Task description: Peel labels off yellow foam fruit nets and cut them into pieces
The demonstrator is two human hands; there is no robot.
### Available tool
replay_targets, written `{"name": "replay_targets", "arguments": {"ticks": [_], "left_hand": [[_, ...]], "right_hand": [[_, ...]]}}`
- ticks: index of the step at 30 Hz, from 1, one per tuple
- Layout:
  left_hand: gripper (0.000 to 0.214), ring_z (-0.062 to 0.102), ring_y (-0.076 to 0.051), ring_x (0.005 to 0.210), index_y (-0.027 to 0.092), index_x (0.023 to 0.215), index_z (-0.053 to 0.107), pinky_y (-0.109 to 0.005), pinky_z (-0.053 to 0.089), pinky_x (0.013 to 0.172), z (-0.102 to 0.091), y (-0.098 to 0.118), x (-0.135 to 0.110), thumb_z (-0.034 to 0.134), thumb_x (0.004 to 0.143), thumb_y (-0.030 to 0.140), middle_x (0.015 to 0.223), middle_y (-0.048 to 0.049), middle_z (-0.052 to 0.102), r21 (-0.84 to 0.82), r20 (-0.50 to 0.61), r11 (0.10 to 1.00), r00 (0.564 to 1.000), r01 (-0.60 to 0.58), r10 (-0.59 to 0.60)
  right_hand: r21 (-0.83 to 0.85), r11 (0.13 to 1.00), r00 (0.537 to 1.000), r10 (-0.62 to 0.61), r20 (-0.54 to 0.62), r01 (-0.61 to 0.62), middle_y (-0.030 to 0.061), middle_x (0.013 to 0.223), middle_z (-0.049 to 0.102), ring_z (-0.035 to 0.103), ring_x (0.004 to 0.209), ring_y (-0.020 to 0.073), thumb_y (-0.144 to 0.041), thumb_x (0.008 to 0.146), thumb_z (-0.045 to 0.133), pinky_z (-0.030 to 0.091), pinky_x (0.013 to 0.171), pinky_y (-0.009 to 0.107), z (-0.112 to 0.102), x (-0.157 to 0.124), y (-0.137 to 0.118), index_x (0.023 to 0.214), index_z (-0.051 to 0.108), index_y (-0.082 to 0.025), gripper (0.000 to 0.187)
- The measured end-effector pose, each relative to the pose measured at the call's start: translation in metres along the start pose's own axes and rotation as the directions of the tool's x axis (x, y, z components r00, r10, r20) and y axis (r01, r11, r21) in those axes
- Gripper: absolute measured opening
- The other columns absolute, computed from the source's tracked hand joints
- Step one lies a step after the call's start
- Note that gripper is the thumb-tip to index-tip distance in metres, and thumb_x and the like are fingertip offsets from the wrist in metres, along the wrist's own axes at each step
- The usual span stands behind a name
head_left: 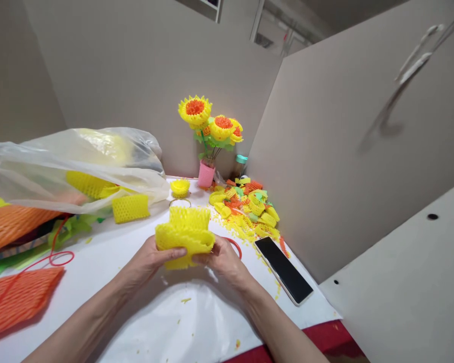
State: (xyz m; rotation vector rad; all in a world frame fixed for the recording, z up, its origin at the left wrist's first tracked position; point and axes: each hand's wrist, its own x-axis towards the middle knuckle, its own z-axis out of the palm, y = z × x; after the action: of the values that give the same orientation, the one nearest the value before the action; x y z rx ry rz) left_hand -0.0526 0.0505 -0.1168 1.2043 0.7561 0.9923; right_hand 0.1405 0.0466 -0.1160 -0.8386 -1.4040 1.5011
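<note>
Yellow foam netting [184,239] is mid-frame above the table [109,247]; your left hand [156,257] clamps its fingers on one side, your right hand [227,262] on the other, likely keeping the layers together; the phone [283,272] lies lower right.

The left hand [154,255] and right hand [224,258] grip opposite sides of a folded yellow foam net [184,239] above the white table covering [113,252]. A phone [284,270] lies to the right, with coloured scraps [256,205] beyond it. Foam flowers [222,128] rise from a pink pot [206,174] at the far side; a translucent bag [26,166] lies far left.
</note>
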Motion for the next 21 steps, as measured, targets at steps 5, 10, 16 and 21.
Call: {"name": "replay_targets", "arguments": {"ticks": [5,10,16,21], "left_hand": [[0.031,0.068,-0.028,0.110,0.019,0.117,0.066,-0.054,0.054,0.098,-0.006,-0.005,0.001,0.073,0.089,0.031,0.125,-0.0078,0.069,0.089,-0.061,0.996,0.998,-0.013,0.019],[0.029,0.070,-0.026,0.102,0.018,0.116,0.067,-0.050,0.058,0.091,-0.005,-0.003,0.001,0.072,0.090,0.031,0.117,-0.0062,0.072,0.126,-0.081,0.991,0.996,0.048,-0.038],[0.048,0.073,-0.022,0.084,0.019,0.118,0.067,-0.038,0.059,0.077,0.008,0.003,-0.004,0.086,0.075,0.030,0.099,-0.0032,0.079,0.030,0.010,0.983,0.983,0.181,-0.181],[0.050,0.074,-0.021,0.078,0.018,0.118,0.067,-0.035,0.058,0.073,0.013,0.004,-0.005,0.086,0.074,0.033,0.093,-0.0037,0.082,-0.044,-0.042,0.969,0.968,0.245,-0.247]], "right_hand": [[-0.161,0.987,1.000,0.004,-0.030,-0.009,0.0056,0.106,0.074,0.068,0.096,0.0254,-0.040,0.065,0.088,0.054,0.088,0.038,-0.003,-0.002,0.001,0.107,0.071,-0.020,0.050],[-0.234,0.971,0.988,-0.078,-0.133,0.045,0.0048,0.113,0.069,0.062,0.107,0.0245,-0.038,0.067,0.086,0.049,0.094,0.036,-0.005,-0.005,-0.012,0.108,0.065,-0.021,0.050],[-0.147,0.987,0.996,-0.068,-0.062,0.058,0.0034,0.105,0.071,0.067,0.100,0.0225,-0.048,0.081,0.073,0.054,0.086,0.031,0.001,-0.010,-0.017,0.108,0.068,-0.021,0.039],[-0.248,0.967,0.995,-0.078,-0.060,0.061,0.0041,0.109,0.071,0.068,0.098,0.0212,-0.049,0.089,0.063,0.054,0.083,0.030,0.003,-0.009,-0.011,0.112,0.065,-0.021,0.036]]}}
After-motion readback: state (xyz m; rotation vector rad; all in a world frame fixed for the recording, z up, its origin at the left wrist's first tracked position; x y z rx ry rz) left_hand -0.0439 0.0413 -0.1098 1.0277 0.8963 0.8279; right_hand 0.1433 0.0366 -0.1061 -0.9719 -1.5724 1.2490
